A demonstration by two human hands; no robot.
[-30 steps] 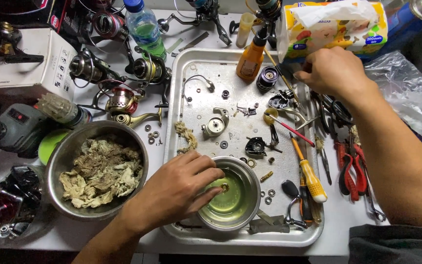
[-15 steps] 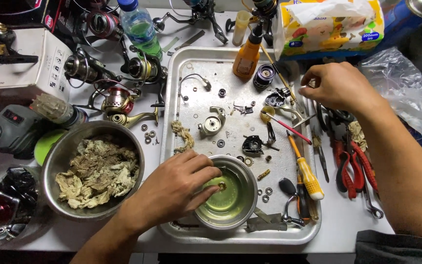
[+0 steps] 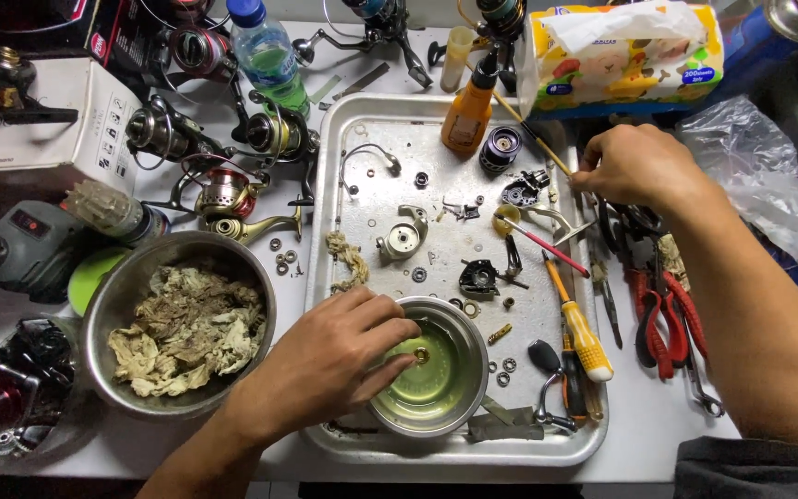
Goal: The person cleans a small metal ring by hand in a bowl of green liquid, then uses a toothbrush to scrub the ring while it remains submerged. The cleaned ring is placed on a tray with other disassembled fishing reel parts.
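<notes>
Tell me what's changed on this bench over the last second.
The right hand has come back from beside the tissue pack toward the tools along the metal tray's right rim; what it grips can't be made out. The left hand stayed with its fingertips in the small bowl of yellowish liquid. The bowl of dirty rags and loose parts haven't moved.

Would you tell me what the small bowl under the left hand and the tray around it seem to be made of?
Small bowl: likely polished stainless steel, with a bright reflective rim. Tray: duller metal, perhaps aluminium or steel, grey, matte and stained. The left hand rests on the bowl's rim.
</notes>
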